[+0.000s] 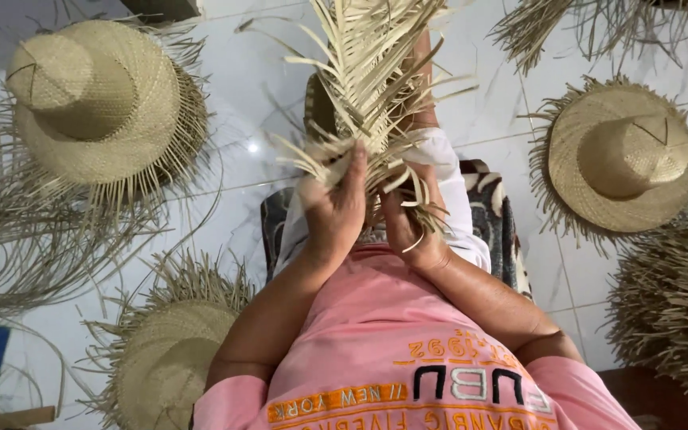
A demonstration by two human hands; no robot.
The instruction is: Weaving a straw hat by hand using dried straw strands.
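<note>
Both hands met at the centre of the view, working a half-woven straw piece (368, 95) that fanned up toward 12 o'clock. The left hand (334, 209) gripped its lower edge, fingers closed around the loose strips. The right hand (406, 227) pinched strips just beside it, also closed on the weave. Around the person sat 3 finished straw hats: 1 at 10 o'clock (97, 103), 1 at 2 o'clock (621, 159), 1 at 7 o'clock (170, 366). Loose straw (33, 239) trailed across the white tiled floor (248, 80) at 9 o'clock.
</note>
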